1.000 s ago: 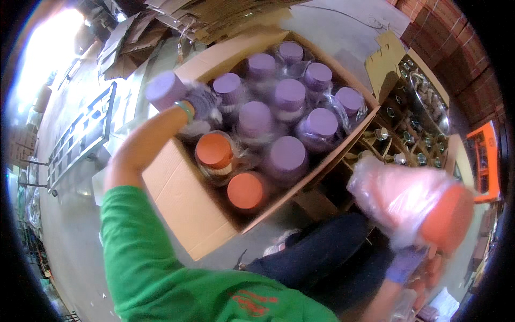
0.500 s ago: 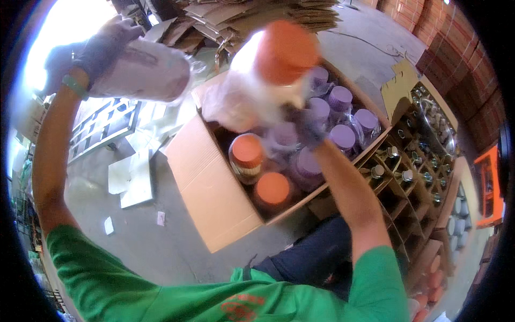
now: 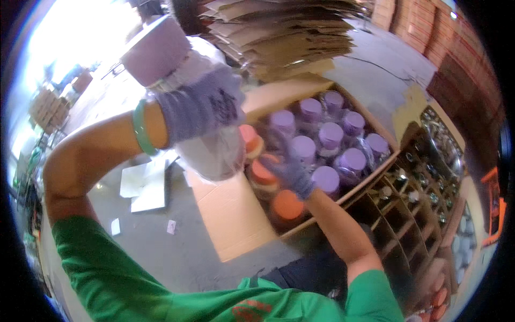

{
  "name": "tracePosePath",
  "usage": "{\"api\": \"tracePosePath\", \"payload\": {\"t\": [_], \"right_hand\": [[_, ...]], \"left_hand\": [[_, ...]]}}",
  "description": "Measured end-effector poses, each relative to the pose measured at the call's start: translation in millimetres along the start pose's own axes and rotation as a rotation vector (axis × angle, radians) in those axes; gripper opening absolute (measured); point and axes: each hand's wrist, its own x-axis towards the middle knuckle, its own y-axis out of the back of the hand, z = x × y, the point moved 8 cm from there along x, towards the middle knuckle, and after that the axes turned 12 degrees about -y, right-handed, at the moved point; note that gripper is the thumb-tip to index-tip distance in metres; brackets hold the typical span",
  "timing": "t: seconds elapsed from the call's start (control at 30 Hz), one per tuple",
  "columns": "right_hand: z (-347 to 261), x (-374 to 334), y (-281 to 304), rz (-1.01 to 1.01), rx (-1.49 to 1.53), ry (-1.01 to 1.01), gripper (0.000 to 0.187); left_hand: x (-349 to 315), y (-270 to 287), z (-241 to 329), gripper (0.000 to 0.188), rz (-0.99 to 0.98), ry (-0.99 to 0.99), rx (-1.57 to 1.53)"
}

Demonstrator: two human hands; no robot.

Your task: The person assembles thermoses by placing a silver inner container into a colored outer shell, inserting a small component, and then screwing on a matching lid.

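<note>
Left hand [image 3: 206, 104] grips purple-lidded jar [image 3: 160, 53] near carton's edge [image 3: 258, 206]; right hand [image 3: 292, 170] spreads over orange lid [image 3: 262, 172].

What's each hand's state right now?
Left hand: closed, holding a purple-capped cylindrical jar in clear plastic wrap.
Right hand: at an orange-capped cylindrical jar in the brown cardboard box; whether it grips can't be told.

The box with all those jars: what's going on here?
A person in gloves is handling wrapped jars. The left hand holds one purple-lidded jar, tilted, up in front of the box. The right hand is at an orange-lidded jar inside the box; whether it grips that jar is hard to tell. More purple-lidded jars stand in the box, and a divided carton sits to its right.
</note>
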Motion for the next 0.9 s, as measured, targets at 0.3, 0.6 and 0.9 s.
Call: {"api": "tracePosePath", "payload": {"t": [0.3, 0.6, 0.9], "right_hand": [[-109, -138, 117, 0.563, -0.319, 0.083, 0.076], [-221, -374, 204, 1.055, -0.702, -0.014, 0.073], [-273, -490, 205, 1.035, -1.197, -0.062, 0.055]], "left_hand": [[102, 204, 81, 0.034, 0.724, -0.337, -0.613], [28, 303, -9, 0.054, 1.901, -0.448, -1.396], [266, 256, 258, 0.065, 1.290, -0.617, -2.713]]}}
